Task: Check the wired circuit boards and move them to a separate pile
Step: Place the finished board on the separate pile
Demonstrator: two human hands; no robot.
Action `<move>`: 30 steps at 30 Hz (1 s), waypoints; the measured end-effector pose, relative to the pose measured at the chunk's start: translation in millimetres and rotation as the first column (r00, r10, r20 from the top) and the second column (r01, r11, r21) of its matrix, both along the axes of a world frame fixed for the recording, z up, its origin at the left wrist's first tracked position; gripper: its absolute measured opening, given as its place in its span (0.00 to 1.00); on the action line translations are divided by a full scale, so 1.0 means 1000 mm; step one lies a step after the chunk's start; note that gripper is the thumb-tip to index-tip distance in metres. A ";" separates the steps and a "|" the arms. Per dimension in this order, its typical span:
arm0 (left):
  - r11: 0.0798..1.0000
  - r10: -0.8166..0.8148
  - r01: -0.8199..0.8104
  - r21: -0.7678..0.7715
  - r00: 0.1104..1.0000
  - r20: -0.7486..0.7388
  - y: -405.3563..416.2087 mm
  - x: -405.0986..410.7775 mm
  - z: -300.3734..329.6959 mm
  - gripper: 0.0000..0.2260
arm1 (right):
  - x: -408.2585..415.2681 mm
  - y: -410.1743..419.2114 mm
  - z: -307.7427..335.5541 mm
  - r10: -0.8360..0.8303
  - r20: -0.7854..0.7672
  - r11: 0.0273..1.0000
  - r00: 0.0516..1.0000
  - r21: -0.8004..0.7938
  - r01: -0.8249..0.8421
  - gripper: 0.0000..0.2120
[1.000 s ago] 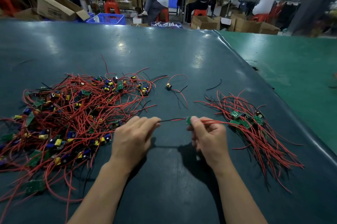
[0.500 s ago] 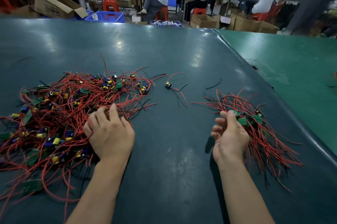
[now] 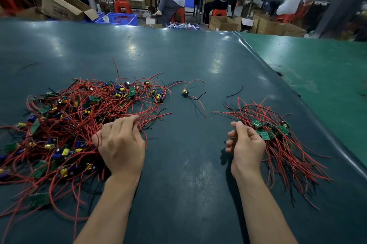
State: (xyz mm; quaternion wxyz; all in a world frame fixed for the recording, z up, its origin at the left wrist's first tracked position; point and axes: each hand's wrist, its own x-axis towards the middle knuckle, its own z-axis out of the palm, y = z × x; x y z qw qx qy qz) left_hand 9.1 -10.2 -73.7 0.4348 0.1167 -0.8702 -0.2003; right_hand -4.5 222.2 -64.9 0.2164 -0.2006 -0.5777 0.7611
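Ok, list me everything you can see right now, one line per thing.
unsorted pile: one, red wires with green boards, table's left
sorted pile: one, smaller, red wires with green boards, right
stray board: one, red and black wires, between the piles
loose wire: one, black, beyond the sorted pile
table: one, dark teal
cardboard boxes: several, brown, background
crate: one, blue, background
left hand: fingers curled into the unsorted wires
right hand: loosely curled, empty, beside the sorted pile

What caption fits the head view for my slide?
Left hand reaches into the unsorted pile of wired boards; right hand hangs loosely curled beside the sorted pile.
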 end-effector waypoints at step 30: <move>0.433 -0.719 0.576 0.693 0.685 -0.120 0.051 0.017 0.010 0.04 | 0.013 -0.037 0.008 0.560 -0.021 0.824 0.828 -0.082 -0.560 0.03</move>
